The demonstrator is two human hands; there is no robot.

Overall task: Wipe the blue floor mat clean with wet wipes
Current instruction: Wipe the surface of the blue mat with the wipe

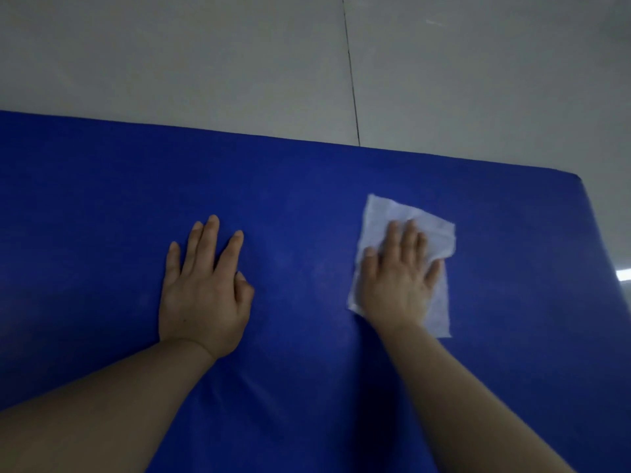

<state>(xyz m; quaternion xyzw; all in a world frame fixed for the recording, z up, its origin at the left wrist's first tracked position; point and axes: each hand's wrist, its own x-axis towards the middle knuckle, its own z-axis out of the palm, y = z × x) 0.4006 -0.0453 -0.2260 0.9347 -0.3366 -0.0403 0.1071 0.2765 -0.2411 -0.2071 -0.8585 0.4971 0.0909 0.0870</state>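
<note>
On the blue mat [307, 206], near its far right corner, the right hand [397, 278] presses a wet wipe [386, 213] flat, fingers straight. Left hand [205, 291] rests flat, holding nothing. Risk: the wipe could bunch under uneven pressure, leaving streaks.

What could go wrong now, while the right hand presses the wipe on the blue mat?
The wet wipe is already creased under the right hand, so it may bunch and clean less. The left hand rests flat on the blue mat and may leave marks on it.
</note>
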